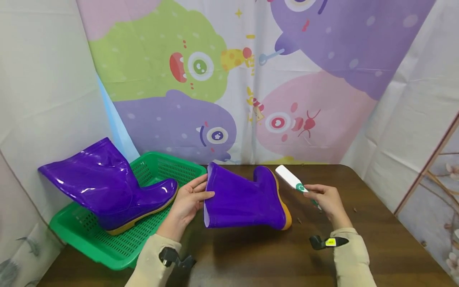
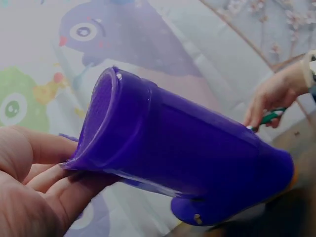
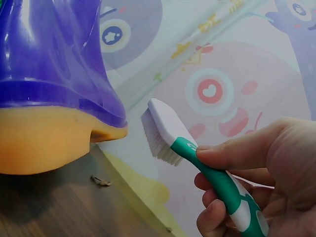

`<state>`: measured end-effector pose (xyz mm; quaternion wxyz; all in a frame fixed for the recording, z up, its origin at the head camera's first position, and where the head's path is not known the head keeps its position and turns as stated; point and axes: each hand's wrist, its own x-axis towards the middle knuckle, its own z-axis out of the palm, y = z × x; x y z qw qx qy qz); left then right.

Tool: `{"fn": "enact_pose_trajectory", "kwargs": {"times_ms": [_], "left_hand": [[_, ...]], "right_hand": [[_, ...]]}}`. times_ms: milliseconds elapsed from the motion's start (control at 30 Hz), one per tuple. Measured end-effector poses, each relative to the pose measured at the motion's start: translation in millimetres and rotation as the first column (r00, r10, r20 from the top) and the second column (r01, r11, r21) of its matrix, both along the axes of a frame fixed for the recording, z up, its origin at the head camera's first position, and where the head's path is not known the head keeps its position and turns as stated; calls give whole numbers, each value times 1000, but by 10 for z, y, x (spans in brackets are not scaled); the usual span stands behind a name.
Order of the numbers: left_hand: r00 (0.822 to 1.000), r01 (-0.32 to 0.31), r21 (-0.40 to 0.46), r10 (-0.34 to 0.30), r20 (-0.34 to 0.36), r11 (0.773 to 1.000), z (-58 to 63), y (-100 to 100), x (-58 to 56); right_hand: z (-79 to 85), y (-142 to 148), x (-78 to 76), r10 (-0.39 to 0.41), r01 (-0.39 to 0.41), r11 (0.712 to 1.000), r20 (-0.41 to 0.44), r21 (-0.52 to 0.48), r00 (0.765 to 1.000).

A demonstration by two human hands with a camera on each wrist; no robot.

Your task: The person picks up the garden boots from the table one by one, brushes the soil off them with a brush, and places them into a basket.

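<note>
My left hand [image 1: 189,199] pinches the top rim of a purple rain boot [image 1: 240,199] between thumb and fingers. The boot is tilted on its side over the table, its orange sole [image 1: 285,211] facing right; in the left wrist view its shaft [image 2: 182,133] runs away from the hand. My right hand [image 1: 324,199] grips the green and white handle of a scrub brush [image 3: 217,180]. Its white bristles [image 3: 159,143] point toward the sole, with a gap between them. A second purple boot [image 1: 111,187] stands in a green basket [image 1: 118,261] at the left.
The brown wooden table [image 1: 251,263] has small dark crumbs of debris [image 3: 101,181] lying on it near the sole and right hand. A cartoon-printed curtain [image 1: 247,139] hangs behind the table's far edge.
</note>
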<state>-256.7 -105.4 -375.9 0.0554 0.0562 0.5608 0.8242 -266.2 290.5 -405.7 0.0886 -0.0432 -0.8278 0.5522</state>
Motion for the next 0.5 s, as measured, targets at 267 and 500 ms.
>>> {"fn": "enact_pose_trajectory", "kwargs": {"times_ms": [267,500], "left_hand": [[996,-90,38,89,18,995,68,223,60],[994,-107,83,106,17,991,196,366,37]], "right_hand": [[24,69,20,-21,21,999,-6,-24,1000],[24,118,39,-45,45,999,-14,-23,999]]}}
